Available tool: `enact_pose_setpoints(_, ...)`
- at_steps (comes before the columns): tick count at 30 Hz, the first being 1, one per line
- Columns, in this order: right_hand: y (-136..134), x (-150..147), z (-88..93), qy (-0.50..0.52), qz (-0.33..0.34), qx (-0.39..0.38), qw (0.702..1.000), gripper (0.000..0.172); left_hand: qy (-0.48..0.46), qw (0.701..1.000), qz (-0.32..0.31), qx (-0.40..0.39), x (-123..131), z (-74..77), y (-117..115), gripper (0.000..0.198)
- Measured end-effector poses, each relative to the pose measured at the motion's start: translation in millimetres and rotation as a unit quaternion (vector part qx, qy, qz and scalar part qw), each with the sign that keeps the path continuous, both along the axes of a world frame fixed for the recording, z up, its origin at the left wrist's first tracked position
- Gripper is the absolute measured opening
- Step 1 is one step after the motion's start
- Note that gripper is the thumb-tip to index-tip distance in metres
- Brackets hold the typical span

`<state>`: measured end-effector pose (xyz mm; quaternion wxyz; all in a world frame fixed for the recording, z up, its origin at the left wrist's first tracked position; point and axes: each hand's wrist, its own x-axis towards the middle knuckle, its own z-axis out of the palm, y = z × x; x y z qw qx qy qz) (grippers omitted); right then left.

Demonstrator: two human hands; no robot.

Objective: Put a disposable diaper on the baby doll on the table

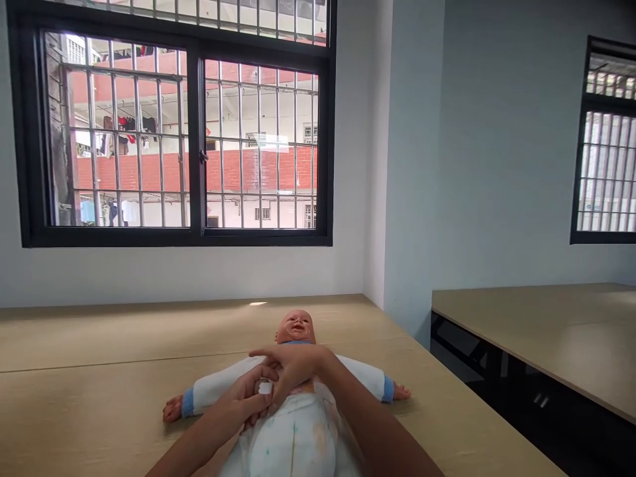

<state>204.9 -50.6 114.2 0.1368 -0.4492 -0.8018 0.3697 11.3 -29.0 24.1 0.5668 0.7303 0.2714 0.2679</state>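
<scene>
A baby doll (297, 327) lies on its back on the table, its head toward the window and its arms spread wide. It wears a white top (218, 379) with blue cuffs, and a white diaper (293, 437) with small green marks covers its lower body. At the upper left corner of the diaper, my left hand (251, 394) is closed, a small white piece showing between its fingers. Across the doll's chest reaches my right hand (295, 368), fingers stretched to the left and down, touching the waist edge beside my left hand. Both hands hide the doll's belly.
The wooden tabletop (99, 397) has a seam running across it and ends at a slanting right edge. Beyond a dark gap stands a second table (561, 324). A barred window (199, 146) is set in the wall behind, left of a pillar (412, 165).
</scene>
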Motion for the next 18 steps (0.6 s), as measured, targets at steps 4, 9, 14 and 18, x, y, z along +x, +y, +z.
enact_pose_setpoints(4, -8, 11, 3.2, 0.171, -0.054, -0.088, 0.980, 0.114, -0.032, 0.999, -0.023, 0.013, 3, 1.4, -6, 0.047)
enact_pose_setpoints(9, -37, 5, -4.5, 0.151, -0.237, 0.089, 0.956, 0.053, -0.050, 0.998, -0.016, 0.032, 8, -1.0, -9, 0.058)
enact_pose_setpoints(14, -59, 1, -24.0, 0.076, -0.292, 0.098, 0.948, 0.051, -0.022, 0.998, 0.005, 0.060, 8, -1.5, -12, 0.065)
enact_pose_setpoints(18, -56, 0, -41.2, 0.052, -0.360, 0.139, 0.921, 0.028, -0.025, 0.996, 0.021, 0.078, 6, -1.6, -15, 0.063)
